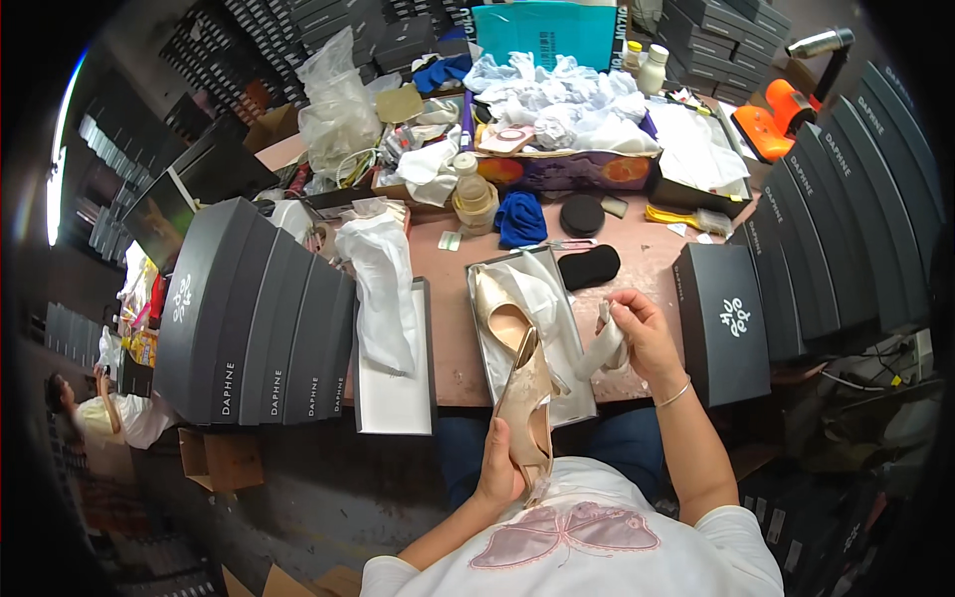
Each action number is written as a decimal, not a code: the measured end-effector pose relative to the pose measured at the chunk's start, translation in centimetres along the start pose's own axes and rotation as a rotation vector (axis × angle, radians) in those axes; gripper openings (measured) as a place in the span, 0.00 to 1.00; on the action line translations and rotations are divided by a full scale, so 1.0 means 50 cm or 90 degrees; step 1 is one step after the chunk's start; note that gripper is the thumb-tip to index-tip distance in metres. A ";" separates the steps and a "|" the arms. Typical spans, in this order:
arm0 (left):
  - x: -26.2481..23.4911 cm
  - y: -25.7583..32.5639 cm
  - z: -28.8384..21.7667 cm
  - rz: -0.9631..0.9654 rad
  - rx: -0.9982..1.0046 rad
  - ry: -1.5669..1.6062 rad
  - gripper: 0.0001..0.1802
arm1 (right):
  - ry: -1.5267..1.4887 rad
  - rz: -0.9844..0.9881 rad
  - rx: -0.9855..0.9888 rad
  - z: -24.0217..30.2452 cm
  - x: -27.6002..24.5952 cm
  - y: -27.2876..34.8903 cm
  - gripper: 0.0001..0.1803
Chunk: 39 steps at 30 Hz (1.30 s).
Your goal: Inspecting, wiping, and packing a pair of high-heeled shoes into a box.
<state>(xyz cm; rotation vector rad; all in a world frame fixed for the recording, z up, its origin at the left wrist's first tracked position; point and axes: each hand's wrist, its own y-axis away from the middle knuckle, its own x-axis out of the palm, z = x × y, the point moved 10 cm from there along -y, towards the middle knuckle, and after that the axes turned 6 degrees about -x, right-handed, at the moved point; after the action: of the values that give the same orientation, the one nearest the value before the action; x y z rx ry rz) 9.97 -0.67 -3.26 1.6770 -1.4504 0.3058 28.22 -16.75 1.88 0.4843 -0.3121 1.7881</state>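
My left hand (499,466) grips a beige heeled shoe (527,403) by its heel end, close to my chest, its toe pointing up toward the table. My right hand (642,333) pinches a wad of white tissue paper (605,346) just right of the shoe. In front of me an open shoe box (577,398) lined with white paper holds a second beige shoe (499,313).
An open box lid (396,403) with white paper lies to the left, beside a row of dark shoe boxes (254,318). More dark boxes (836,229) stand at the right; one lies flat (724,323). Black pads, blue cloth, a bottle and crumpled paper clutter the far table. A person sits lower left.
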 end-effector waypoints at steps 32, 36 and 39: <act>-0.141 -0.038 -0.079 -0.056 -0.036 0.140 0.44 | 0.890 0.153 -0.586 -0.001 0.356 -0.541 0.06; -0.158 -0.048 -0.063 0.054 -0.088 0.125 0.43 | 0.926 0.134 -0.633 -0.020 0.342 -0.526 0.11; -0.160 -0.071 -0.065 0.131 -0.087 0.237 0.42 | 0.886 0.132 -0.628 -0.028 0.344 -0.499 0.18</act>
<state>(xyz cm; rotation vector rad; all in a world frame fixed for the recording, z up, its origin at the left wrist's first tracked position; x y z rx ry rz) 11.93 6.95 -8.32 1.2828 -1.3282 0.5853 48.32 5.17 7.90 -1.4691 -0.1905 1.5198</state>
